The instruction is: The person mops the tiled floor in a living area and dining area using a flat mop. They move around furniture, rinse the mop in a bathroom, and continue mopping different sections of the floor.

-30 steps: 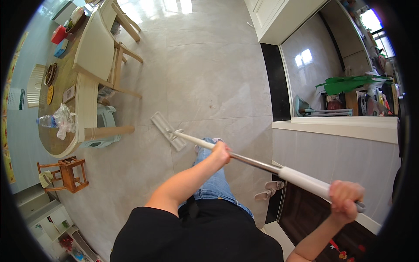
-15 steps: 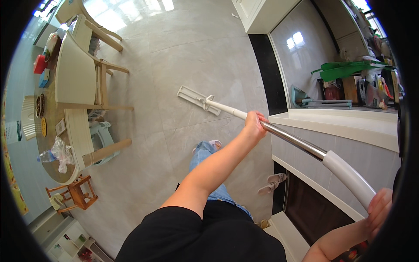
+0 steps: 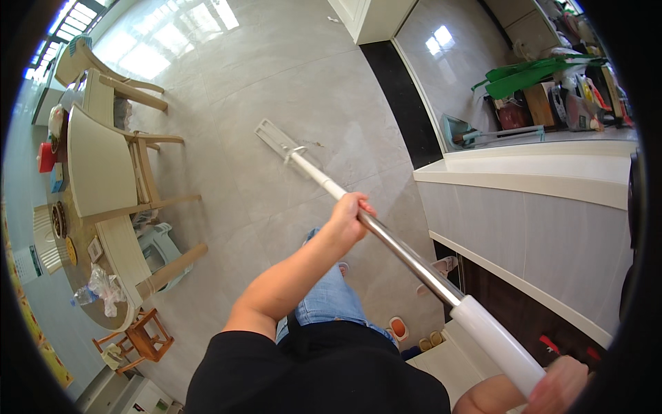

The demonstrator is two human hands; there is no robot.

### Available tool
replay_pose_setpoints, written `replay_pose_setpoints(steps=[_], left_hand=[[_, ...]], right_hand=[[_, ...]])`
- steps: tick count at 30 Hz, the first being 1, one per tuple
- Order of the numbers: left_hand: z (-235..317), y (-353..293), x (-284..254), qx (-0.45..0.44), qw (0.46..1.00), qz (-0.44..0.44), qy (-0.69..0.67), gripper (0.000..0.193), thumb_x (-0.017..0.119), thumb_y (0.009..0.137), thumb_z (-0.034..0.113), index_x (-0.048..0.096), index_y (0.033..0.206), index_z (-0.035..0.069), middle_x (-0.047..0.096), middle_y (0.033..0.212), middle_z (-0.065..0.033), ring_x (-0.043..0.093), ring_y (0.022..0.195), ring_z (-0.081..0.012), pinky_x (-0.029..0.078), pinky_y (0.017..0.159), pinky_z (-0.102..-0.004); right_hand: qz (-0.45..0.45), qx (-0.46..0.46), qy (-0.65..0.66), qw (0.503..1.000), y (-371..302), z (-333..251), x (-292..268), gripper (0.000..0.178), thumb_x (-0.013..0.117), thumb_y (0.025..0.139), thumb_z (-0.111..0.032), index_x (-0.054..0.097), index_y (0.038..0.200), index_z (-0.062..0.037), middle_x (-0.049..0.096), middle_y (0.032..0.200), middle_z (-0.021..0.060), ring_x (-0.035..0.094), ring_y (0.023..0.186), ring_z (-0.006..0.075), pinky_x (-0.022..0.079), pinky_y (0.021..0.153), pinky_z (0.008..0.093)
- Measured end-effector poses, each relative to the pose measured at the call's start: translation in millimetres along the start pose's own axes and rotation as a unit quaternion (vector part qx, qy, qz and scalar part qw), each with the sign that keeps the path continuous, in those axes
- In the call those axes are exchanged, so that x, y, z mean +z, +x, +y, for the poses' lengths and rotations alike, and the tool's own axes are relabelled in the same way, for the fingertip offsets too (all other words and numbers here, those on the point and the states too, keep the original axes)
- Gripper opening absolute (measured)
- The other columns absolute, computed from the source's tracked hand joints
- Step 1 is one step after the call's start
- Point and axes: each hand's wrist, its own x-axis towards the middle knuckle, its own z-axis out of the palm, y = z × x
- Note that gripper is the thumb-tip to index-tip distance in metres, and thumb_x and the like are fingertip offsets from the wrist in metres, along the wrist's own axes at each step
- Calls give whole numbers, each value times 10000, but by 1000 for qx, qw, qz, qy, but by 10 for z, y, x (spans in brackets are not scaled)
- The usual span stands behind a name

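A flat mop slants across the view, its steel and white pole running from lower right to upper left. My left hand is wrapped round the pole at its middle. At the thick white grip, my right hand holds the top end, partly blurred and close to the dark rim. The narrow white mop head lies on the grey tiled floor. Beside its right end is a small patch of dark debris.
On the left stand a round table, pale chairs and a small wooden stool. A low wall runs along the right, with a dustpan and a green bag beyond it. Slippers lie near my feet.
Both hands have moved left and down in the view with the pole. The mop head has shifted left and slightly up. Debris now shows beside it, and my grip stays on the pole.
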Motion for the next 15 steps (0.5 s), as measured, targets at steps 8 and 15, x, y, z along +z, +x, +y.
replay_pose_setpoints(steps=[8, 15], left_hand=[[897, 756, -392, 188, 937, 167, 245, 39, 423, 675, 58, 412, 680, 20, 400, 522, -83, 385, 397, -193, 347, 363, -316], [161, 1212, -414, 240, 893, 238, 296, 98, 405, 683, 58, 420, 732, -26, 433, 558, -118, 425, 431, -196, 316, 346, -330]], right_hand=[[-1, 101, 13, 995, -483, 1048, 143, 128, 624, 589, -176, 552, 597, -71, 542, 616, 47, 520, 578, 186, 354, 666, 295], [382, 144, 4, 913, -1292, 896, 345, 199, 530, 498, -71, 364, 387, -76, 401, 387, 27, 393, 395, 146, 326, 557, 298]])
